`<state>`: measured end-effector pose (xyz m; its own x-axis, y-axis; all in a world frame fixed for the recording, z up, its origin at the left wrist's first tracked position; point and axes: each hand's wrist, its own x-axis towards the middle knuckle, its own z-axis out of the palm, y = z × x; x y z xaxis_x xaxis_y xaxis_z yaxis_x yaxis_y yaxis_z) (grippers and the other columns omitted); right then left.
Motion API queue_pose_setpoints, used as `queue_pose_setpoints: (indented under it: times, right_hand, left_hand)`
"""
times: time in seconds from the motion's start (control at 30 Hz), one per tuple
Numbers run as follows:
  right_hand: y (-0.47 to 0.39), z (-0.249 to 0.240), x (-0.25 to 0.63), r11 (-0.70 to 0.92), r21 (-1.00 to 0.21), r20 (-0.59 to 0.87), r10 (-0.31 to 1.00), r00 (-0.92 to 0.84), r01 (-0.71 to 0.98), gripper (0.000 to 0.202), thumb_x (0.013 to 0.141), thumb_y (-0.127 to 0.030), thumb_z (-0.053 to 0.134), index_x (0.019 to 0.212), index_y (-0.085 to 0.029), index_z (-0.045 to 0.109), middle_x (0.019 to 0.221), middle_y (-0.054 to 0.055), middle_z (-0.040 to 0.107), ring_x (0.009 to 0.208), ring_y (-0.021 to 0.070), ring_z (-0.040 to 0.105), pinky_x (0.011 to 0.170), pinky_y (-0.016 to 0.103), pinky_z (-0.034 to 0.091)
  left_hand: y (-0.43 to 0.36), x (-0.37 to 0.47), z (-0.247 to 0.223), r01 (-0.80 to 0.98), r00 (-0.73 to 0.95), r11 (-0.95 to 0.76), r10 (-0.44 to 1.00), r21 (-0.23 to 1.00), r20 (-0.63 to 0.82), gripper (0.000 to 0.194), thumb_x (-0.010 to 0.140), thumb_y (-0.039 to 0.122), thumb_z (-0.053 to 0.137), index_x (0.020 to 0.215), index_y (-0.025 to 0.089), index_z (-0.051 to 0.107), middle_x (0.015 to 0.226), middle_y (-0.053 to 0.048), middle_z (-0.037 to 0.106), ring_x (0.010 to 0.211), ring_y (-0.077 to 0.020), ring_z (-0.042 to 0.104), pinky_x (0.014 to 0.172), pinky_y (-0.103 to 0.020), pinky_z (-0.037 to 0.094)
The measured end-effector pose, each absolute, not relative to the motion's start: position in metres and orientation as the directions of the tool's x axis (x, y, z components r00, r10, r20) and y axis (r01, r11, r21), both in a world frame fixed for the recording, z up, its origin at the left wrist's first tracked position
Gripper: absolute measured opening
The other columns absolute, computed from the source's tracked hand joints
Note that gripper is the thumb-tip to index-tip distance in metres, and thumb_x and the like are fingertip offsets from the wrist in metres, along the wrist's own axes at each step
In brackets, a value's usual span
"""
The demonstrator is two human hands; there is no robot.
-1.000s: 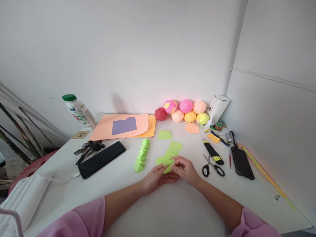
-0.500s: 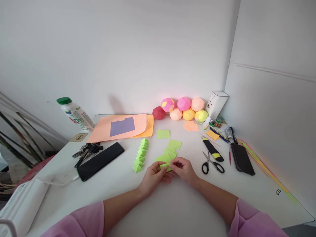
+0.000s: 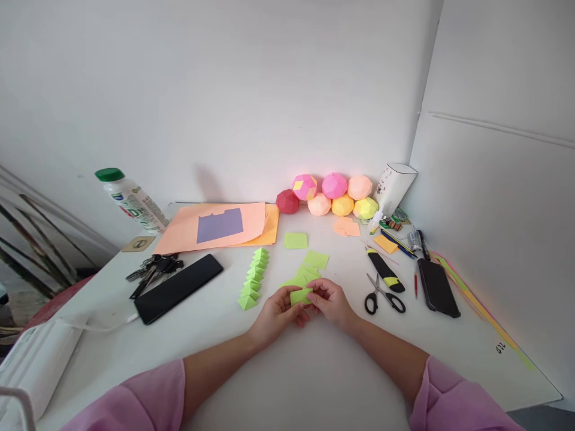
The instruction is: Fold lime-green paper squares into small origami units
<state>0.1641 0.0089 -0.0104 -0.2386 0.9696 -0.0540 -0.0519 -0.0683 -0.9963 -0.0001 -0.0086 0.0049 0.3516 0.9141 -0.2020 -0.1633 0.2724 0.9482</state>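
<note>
Between both hands is a small green piece of paper [image 3: 300, 296], a flat rectangle facing me. My left hand [image 3: 277, 315] grips its left side, thumb in front and fingers behind. The thumb and fingers of my right hand [image 3: 330, 303] pinch its right edge. Just beyond the hands lie loose green paper pieces [image 3: 316, 259], some overlapping. A green paper sheet [image 3: 296, 240] rests farther back. To the left of my hands stretches a row of folded green paper units [image 3: 254, 278], nested one behind another.
Faceted paper balls [image 3: 334, 186] are stacked against the wall. Right of my hands lie scissors [image 3: 381, 294], a utility knife [image 3: 385, 270] and a dark phone case [image 3: 438, 287]. On the left are a black phone [image 3: 178, 288], keys [image 3: 155, 269], orange sheets [image 3: 179, 230] and a bottle [image 3: 132, 202].
The held green paper has tilted up and shows more of its flat face. Both hands keep hold of it. The whole view has shifted slightly.
</note>
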Motion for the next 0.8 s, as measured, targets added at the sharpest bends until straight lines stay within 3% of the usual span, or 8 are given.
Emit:
queue_pose_setpoints:
  times: [0.17, 0.3, 0.43, 0.8]
  right_hand:
    - [0.0086, -0.0075, 0.1644, -0.023, -0.999, -0.030, 0.964, -0.264, 0.029, 0.026, 0.075, -0.033, 0.063, 0.094, -0.017, 0.057, 0.064, -0.004, 0.053, 0.049, 0.0085, 0.051, 0.045, 0.021, 0.041]
    - [0.0089, -0.0073, 0.1647, -0.008, -0.996, -0.033, 0.954, -0.300, 0.085, 0.021, 0.077, -0.036, 0.061, 0.083, -0.016, 0.059, 0.061, -0.002, 0.056, 0.047, 0.0088, 0.050, 0.045, 0.022, 0.040]
    - [0.0093, -0.0066, 0.1653, -0.007, -0.996, -0.034, 0.947, -0.318, 0.084, 0.022, 0.078, -0.039, 0.061, 0.075, -0.017, 0.058, 0.062, -0.001, 0.059, 0.047, 0.0093, 0.051, 0.047, 0.023, 0.042]
    - [0.0098, -0.0116, 0.1661, -0.004, -0.998, -0.023, 0.947, -0.322, 0.060, 0.023, 0.077, -0.039, 0.062, 0.077, -0.017, 0.059, 0.063, -0.001, 0.060, 0.048, 0.0096, 0.052, 0.049, 0.023, 0.043]
  left_hand:
    - [-0.0081, 0.0010, 0.0041, -0.187, 0.362, 0.274, 0.912, 0.943, -0.193, 0.032, 0.071, 0.040, 0.067, 0.088, 0.017, 0.051, 0.070, -0.003, 0.068, 0.060, -0.0175, 0.064, 0.059, -0.032, 0.051]
    - [-0.0078, 0.0018, 0.0009, -0.197, 0.358, 0.278, 0.913, 0.940, -0.195, 0.032, 0.071, 0.040, 0.067, 0.086, 0.017, 0.052, 0.069, -0.003, 0.067, 0.060, -0.0181, 0.064, 0.056, -0.031, 0.052]
    - [-0.0078, 0.0019, -0.0021, -0.202, 0.353, 0.289, 0.913, 0.936, -0.205, 0.034, 0.071, 0.041, 0.067, 0.090, 0.017, 0.052, 0.072, -0.004, 0.068, 0.058, -0.0183, 0.065, 0.055, -0.031, 0.052]
    - [-0.0079, 0.0012, -0.0020, -0.198, 0.354, 0.297, 0.910, 0.934, -0.214, 0.032, 0.071, 0.039, 0.067, 0.090, 0.017, 0.053, 0.068, -0.002, 0.067, 0.058, -0.0178, 0.065, 0.057, -0.031, 0.053]
